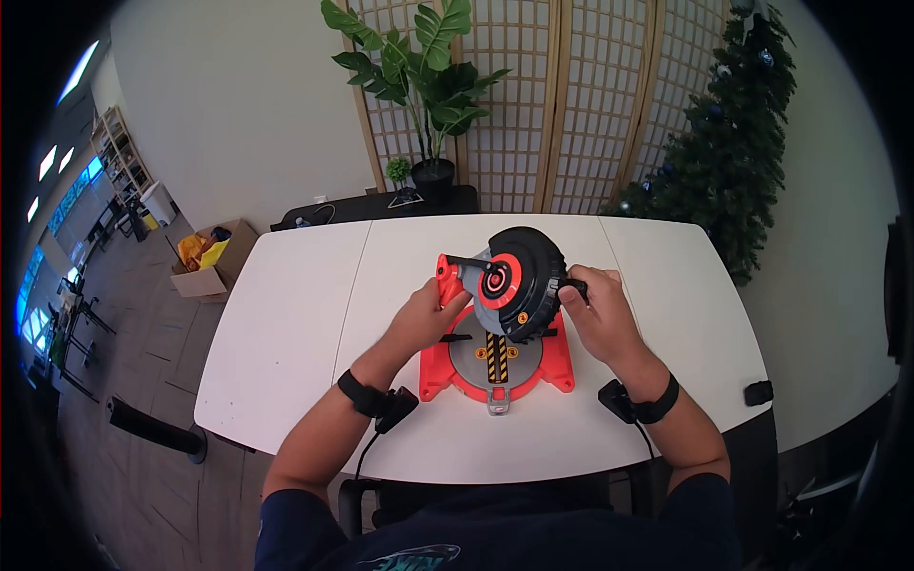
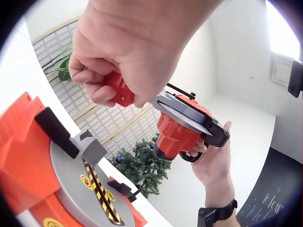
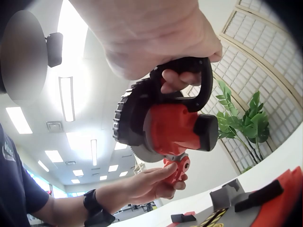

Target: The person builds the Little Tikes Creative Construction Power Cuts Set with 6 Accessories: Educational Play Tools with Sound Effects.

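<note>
A toy saw head [image 1: 522, 285], black and red with a grey toothed blade, is held above a red base [image 1: 438, 371] with a grey disc. My left hand [image 1: 426, 316] grips the red arm piece at the saw's left end. Curled round the black loop handle is my right hand [image 1: 606, 314]. In the left wrist view the saw head [image 2: 177, 132] hangs apart from the base [image 2: 28, 161]. The right wrist view shows the fingers [image 3: 175, 80] through the handle, above the red motor housing [image 3: 173, 127].
The base stands on a white table [image 1: 295, 314]. Behind it are a potted plant [image 1: 433, 176] on a dark bench and a lattice screen [image 1: 600, 105]. A decorated tree [image 1: 733, 152] stands back right, a cardboard box [image 1: 217, 266] on the floor at left.
</note>
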`<action>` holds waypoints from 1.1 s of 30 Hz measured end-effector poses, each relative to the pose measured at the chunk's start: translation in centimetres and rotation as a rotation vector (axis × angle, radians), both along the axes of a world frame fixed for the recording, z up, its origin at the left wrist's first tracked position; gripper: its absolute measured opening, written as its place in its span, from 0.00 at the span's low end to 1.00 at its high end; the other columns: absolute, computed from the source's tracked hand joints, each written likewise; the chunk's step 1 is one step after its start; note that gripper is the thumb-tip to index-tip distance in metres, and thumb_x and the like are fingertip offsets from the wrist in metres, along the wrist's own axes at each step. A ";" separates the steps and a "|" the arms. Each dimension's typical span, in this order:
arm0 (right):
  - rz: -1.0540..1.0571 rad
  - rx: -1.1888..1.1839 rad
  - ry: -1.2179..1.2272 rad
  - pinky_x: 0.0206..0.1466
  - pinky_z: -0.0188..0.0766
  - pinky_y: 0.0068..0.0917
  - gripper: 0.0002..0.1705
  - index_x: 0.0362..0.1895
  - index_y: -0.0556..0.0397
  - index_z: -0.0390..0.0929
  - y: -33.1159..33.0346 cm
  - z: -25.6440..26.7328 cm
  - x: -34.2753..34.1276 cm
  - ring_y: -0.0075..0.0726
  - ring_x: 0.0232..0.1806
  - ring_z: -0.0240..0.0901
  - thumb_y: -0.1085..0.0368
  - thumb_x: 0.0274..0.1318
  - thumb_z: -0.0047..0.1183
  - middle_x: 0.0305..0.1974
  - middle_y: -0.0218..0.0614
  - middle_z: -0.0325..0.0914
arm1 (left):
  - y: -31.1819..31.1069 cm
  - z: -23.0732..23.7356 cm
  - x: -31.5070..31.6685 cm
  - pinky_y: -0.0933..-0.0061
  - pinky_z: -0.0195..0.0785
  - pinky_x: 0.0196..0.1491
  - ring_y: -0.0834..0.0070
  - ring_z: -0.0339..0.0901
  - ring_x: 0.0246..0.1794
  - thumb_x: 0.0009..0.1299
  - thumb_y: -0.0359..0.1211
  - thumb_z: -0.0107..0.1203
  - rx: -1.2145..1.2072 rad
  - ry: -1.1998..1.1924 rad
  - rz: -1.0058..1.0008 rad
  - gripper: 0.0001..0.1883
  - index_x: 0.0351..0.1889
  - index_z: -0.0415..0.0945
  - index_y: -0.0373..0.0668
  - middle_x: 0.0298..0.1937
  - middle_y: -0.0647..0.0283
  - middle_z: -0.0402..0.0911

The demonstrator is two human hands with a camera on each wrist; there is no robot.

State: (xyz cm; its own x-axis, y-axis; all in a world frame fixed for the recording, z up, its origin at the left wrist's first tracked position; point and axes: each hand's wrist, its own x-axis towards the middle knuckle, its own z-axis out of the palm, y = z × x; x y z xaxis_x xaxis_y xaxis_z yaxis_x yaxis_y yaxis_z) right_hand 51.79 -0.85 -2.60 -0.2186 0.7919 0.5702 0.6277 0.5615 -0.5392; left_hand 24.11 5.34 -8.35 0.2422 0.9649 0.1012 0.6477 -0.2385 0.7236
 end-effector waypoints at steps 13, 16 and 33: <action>-0.031 0.050 -0.055 0.48 0.59 0.37 0.34 0.26 0.57 0.75 -0.3 0.8 -0.7 0.44 0.27 0.69 0.37 0.67 0.52 0.17 0.36 0.68 | 0.7 -0.5 0.4 0.66 0.72 0.42 0.68 0.79 0.34 0.76 0.50 0.56 -0.131 -0.119 -0.055 0.25 0.48 0.74 0.32 0.34 0.56 0.81; -0.031 0.043 -0.070 0.48 0.60 0.36 0.32 0.25 0.56 0.75 -0.5 1.4 -0.8 0.44 0.25 0.69 0.39 0.66 0.54 0.17 0.35 0.68 | 0.3 0.8 0.4 0.67 0.71 0.42 0.70 0.79 0.34 0.76 0.49 0.57 -0.187 -0.047 -0.052 0.25 0.49 0.75 0.31 0.34 0.57 0.82; -0.095 0.046 -0.100 0.37 0.60 0.36 0.34 0.16 0.55 0.69 0.2 4.4 -0.2 0.42 0.18 0.64 0.40 0.61 0.60 0.12 0.36 0.68 | 2.3 1.7 1.6 0.68 0.72 0.53 0.72 0.81 0.45 0.68 0.37 0.69 -0.150 -0.009 -0.213 0.23 0.56 0.77 0.37 0.45 0.61 0.85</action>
State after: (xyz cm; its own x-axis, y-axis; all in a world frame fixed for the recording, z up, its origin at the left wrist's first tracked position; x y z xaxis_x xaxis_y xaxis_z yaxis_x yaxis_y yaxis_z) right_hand 51.60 -0.65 1.83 -0.2012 0.7856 0.5851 0.7287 0.5192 -0.4465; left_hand 25.67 7.68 -6.61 0.4417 0.8965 -0.0359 0.5877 -0.2588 0.7666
